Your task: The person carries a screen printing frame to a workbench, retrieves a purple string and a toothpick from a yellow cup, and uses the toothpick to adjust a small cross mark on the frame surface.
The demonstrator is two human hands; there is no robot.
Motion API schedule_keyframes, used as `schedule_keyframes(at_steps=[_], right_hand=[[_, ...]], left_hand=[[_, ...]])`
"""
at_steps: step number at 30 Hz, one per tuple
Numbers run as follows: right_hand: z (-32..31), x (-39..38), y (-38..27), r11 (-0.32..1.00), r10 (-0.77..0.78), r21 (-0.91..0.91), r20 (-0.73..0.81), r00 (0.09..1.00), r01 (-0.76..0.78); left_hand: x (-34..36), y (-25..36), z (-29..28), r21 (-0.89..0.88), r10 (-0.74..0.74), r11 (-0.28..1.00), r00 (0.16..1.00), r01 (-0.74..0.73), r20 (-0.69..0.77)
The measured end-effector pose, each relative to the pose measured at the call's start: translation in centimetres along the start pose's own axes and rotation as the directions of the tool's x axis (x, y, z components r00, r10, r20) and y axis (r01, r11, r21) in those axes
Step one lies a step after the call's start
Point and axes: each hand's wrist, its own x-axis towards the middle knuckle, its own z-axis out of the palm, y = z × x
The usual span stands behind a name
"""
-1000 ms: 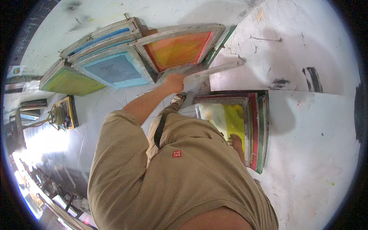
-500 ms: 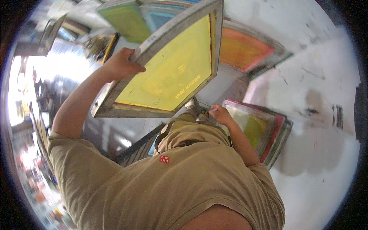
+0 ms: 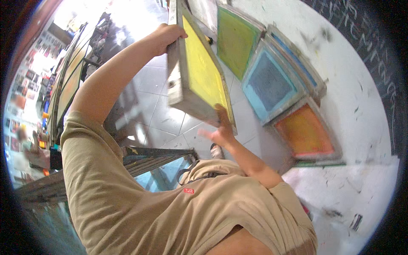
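My left hand [image 3: 168,38] is closed on the upper part of a framed yellow screen [image 3: 199,72], which is held up at a tilt in the middle of the view, with its grey frame edge toward me. My right hand [image 3: 219,129] is at the screen's lower corner, touching it with a finger laid up along the yellow side. The thumb of that hand is spread out to the left and slightly blurred.
Framed green [image 3: 238,42], blue [image 3: 270,85] and orange [image 3: 304,131] screens lean against a white wall [image 3: 348,106] on the right. Tiled floor [image 3: 157,110] lies below. A dark metal rack [image 3: 165,153] is beside my body at lower left; more racks [image 3: 76,63] stand farther left.
The view has turned, putting the leaning screens at right. My left hand has raised the yellow screen and swung it upright; my right hand has moved up to its lower corner.
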Motion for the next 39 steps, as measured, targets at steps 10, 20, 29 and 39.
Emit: schedule_keyframes(at_steps=[10,20,29,39], right_hand=[[-7.6,19.1,-1.4,0.915,0.083,0.403,-0.195,0.977,0.003],[-23.4,30.6,-0.7,0.742,0.289,0.647,-0.074,0.955,-0.174],[-17.6,37.6,13.8,0.689,0.506,0.452,0.259,0.823,-0.566],[-7.6,33.5,28.1,0.585,0.613,0.337,0.412,0.674,-0.738]], left_hand=[[8.0,3.6,-17.5,0.611,0.561,0.711,0.804,-0.348,-0.196],[12.6,-17.1,-13.9,-0.696,0.226,0.689,0.972,-0.200,-0.056],[9.2,-22.5,-6.1,-0.548,-0.250,0.831,0.943,0.092,-0.220],[3.0,-25.6,-1.4,-0.506,-0.449,0.809,0.871,0.299,-0.202]])
